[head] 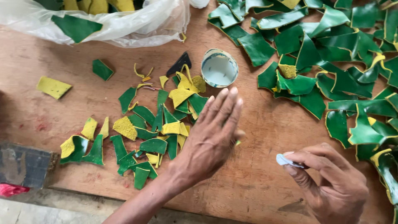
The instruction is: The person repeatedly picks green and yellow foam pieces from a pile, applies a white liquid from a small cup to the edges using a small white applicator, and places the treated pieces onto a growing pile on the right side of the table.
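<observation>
We have our left hand (211,139) flat on the table (265,174), fingers spread lightly and pointing toward one o'clock, palm down. A sliver of green shows at its right edge, so we judge a scrap lies pressed under it, though most of it is hidden. Our right hand (327,182), at four o'clock from the left, pinches a small pale blue dauber (286,160) between thumb and fingertips, its tip aimed at nine o'clock, toward the left hand and close to it.

At twelve o'clock from the left hand stands a small open tin (219,67) with a pale whitish inside. A small heap of green and yellow scraps (145,132) lies at nine to eleven o'clock; a large pile of bigger green pieces (331,62) fills the two o'clock corner. A clear bag (124,20) with more pieces sits at eleven o'clock.

We judge that this is the coating step: one piece held down, the dauber ready. The next move seems to call for lifting the palm enough to bare the piece, then steady strokes, with a dip into the tin if the dauber is dry.
</observation>
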